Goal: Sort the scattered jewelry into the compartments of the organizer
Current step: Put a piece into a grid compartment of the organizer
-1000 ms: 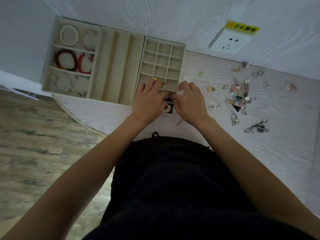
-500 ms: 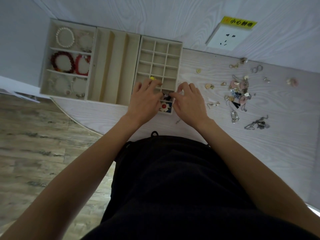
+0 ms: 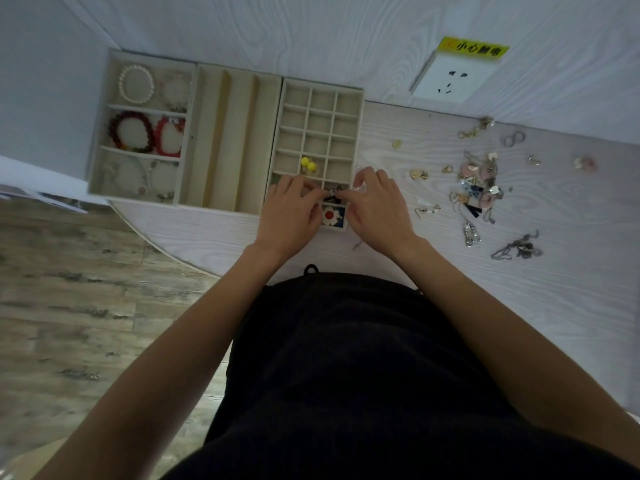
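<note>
Small dark earring (image 3: pixel 333 192) pinched between left hand (image 3: pixel 289 216) and right hand (image 3: pixel 379 207) fingertips, above beige gridded organizer tray (image 3: pixel 320 133) (near row), scattered jewelry (image 3: pixel 479 188) well apart on the right.

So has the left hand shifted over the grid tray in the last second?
Yes, slightly. The left hand has drawn back toward the person: its fingertips now stop short of the yellow earrings in the grid tray, uncovering them.

Only one readable text is showing: a yellow label (image 3: pixel 473 49) with red Chinese characters "小心触电", sitting on the far edge of the white wall socket (image 3: pixel 452 79), far right. Nothing else legible.
</note>
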A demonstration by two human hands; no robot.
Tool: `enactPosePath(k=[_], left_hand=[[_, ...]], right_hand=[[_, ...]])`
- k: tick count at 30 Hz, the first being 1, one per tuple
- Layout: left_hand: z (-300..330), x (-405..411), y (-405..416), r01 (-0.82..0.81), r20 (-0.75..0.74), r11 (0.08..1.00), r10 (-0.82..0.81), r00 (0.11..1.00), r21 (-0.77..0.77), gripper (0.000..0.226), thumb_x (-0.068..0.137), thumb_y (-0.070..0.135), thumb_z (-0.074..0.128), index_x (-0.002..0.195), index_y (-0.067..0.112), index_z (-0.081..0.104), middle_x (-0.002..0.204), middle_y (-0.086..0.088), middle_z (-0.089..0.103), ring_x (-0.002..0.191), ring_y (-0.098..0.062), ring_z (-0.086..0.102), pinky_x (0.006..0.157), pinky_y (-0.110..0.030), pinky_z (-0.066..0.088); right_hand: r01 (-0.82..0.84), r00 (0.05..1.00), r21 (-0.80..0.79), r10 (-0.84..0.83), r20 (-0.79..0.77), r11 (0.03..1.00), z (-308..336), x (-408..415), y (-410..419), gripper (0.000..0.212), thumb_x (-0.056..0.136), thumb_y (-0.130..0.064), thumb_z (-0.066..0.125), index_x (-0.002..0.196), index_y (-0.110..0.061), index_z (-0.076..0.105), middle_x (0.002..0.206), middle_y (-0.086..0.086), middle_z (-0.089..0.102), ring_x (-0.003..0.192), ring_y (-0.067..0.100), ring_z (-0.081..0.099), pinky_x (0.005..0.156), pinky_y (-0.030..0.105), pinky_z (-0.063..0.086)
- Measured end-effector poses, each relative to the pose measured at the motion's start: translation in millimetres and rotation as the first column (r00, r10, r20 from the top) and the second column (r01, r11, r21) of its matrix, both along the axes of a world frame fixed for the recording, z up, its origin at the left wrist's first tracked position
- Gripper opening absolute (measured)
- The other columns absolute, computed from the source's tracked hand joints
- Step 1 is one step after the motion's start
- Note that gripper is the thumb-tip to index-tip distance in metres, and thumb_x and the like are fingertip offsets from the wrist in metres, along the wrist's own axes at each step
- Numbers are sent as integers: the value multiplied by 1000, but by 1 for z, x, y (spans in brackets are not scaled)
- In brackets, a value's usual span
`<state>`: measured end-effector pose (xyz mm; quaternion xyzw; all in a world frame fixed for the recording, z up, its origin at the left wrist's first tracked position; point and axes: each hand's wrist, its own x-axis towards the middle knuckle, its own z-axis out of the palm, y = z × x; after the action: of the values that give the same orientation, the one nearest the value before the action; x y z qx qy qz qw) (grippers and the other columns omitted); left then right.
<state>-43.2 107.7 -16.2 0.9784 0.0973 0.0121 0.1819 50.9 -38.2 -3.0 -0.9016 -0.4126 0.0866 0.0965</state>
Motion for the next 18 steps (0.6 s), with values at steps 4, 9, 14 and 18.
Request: enactPosePath(k=[4, 9, 14, 18], left_hand=[[-2, 3, -1, 72, -73, 993, -66, 995, 92, 35, 82, 21, 49, 112, 20, 67, 106, -10, 60, 97, -31, 52, 77, -38, 39], [1, 9, -3, 128, -126, 975, -106, 986, 182, 46, 81, 30, 35, 114, 25, 66, 105, -13, 60, 95, -33, 53, 74, -38, 39], [3, 11, -4, 76, -164, 992, -58, 985, 104, 53, 80, 34, 29, 117, 23, 65, 110, -16, 56, 99, -35, 49, 78, -41, 37], [3, 10, -5, 34, -168, 996, -19, 986, 84, 54, 79, 34, 29, 119, 25, 64, 110, -15, 55, 99, -34, 47, 79, -40, 36]], right_hand=[[-20, 998, 2, 20, -59, 1000, 2, 0, -4, 27, 80, -9, 56, 99, -18, 72, 100, 12, 55, 88, 30, 49, 68, 31, 33], [92, 974, 5, -89, -210, 996, 4, -3, 2, 27, 84, -16, 55, 106, -17, 70, 112, 11, 50, 102, 29, 42, 90, 35, 38], [190, 907, -68, -202, -370, 979, 6, -2, 13, 28, 85, -26, 54, 109, -26, 67, 116, 9, 42, 109, 27, 35, 96, 37, 36], [233, 937, 16, -220, -271, 972, 6, -4, 3, 29, 86, -19, 53, 112, -20, 65, 118, 10, 46, 104, 26, 39, 93, 35, 38]])
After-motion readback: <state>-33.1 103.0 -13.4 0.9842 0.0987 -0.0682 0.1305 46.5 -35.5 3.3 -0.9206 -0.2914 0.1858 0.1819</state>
